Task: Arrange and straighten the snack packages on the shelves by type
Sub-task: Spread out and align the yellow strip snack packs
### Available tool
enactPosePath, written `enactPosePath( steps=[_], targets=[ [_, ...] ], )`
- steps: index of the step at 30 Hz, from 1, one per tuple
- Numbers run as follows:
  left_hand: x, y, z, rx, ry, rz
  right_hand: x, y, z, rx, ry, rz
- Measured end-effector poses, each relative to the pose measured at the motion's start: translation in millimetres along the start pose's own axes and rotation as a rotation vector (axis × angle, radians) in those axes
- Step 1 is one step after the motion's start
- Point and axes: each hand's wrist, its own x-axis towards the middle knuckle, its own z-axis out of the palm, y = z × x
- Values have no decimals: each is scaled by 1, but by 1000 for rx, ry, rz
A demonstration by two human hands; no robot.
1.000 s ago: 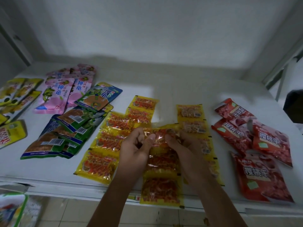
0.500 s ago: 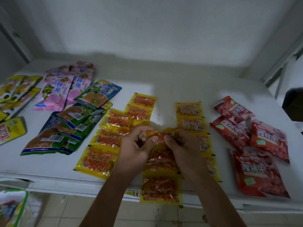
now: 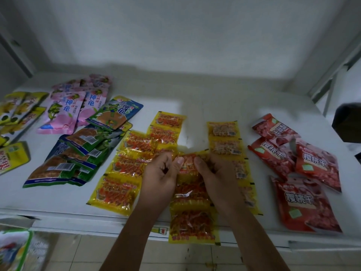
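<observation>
**Squaring up the middle strip of yellow packets**

I have both hands on the linked strip of crinkly yellow plastic packets with red-orange contents (image 3: 190, 194), which lies near the middle front of the flat white shelf (image 3: 214, 106), its lowest packet hanging over the front edge. My left hand (image 3: 161, 176) and right hand (image 3: 216, 176) each pinch the strip's top packet, thumbs on top and fingers curled beneath.

To do this well, I would slide the strip back until no packet overhangs, then lay it parallel to the matching yellow strips (image 3: 134, 163) just beside it on the left. I would keep it apart from the paler yellow strip showing barcodes (image 3: 225, 139) on the right, which partly disappears under my right wrist. I judge the film slippery and creased, so a light pull flat along the shelf should straighten it without tearing the seams.
</observation>
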Motion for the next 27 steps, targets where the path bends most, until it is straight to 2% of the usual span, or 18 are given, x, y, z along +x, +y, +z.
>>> enactPosePath(
  steps=[6, 12, 15, 18, 22, 27],
  targets=[
    [0, 2, 2, -38, 13, -46, 2, 0, -1, -56, 6, 59],
    [-2, 3, 0, -52, 103, 29, -3, -12, 19, -222, 107, -44],
    [-5, 5, 3, -68, 166, 5, 2, -27, 24, -253, 136, -115],
    [-7, 6, 2, -78, 230, -35, 13, -28, 19, -343, 104, -108],
    [-1, -1, -14, 68, 262, 9, 28, -14, 7, -620, 129, -153],
    [7, -7, -27, 297, 205, 44, 39, -11, -2, -849, 311, -170]
  ],
)
